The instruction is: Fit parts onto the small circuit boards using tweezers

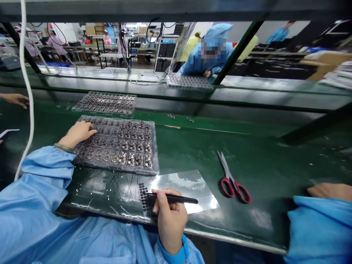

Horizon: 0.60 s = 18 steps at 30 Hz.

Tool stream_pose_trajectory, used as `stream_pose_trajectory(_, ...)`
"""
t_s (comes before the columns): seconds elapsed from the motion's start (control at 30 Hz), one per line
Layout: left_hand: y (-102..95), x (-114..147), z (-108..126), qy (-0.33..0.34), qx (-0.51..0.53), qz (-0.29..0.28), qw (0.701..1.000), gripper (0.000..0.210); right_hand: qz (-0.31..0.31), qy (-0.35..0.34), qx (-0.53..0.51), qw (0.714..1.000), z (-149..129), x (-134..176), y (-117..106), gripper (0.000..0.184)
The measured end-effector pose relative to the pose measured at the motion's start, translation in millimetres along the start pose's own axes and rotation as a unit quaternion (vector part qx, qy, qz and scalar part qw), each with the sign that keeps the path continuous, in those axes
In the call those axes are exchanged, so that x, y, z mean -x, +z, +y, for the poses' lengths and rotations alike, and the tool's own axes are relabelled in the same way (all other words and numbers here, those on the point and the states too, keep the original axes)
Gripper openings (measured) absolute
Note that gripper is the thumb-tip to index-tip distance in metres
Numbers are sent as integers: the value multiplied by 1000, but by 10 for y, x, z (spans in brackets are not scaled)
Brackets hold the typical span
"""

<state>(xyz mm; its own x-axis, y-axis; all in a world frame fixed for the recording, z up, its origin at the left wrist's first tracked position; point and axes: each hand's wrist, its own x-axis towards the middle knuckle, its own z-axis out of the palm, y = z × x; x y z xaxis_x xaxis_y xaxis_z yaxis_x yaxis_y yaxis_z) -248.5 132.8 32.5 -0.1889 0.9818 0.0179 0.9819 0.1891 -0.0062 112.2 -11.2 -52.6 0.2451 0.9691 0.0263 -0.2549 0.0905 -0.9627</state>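
My left hand (79, 132) rests over the left side of a clear plastic tray (157, 161). Its thumb is apart from the fingers, and the fingertips reach among small circuit boards (131, 159) sitting in the tray's compartments. Pinched in my right hand (172, 216) is a pair of black tweezers (183, 199), their tips pointing left. Those tips are at a cluster of small black square pads (143, 194) on the left end of a clear film sheet (189, 185). Thin dark wires (110, 179) with light ends lie along the tray's front edge.
Red-handled scissors (232, 183) lie right of the film. Behind my tray stands a second filled tray (107, 102). Loose small parts (171, 116) dot the green bench. A white cable (26, 84) hangs at left. Other people's hands and sleeves (319, 223) show at both sides.
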Motion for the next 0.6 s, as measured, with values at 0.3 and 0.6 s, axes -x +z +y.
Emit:
stream_pose_trajectory(0.3, 59, -192, -20, 5, -23, -76, 997, 33, -3, -4, 13, 1000, -23, 10, -8, 19)
stream_pose_trajectory(0.6, 106, -403, 108, 10, -65, -80, 995, 33, 4, -11, 25, 1000, -16, -8, -1, 21)
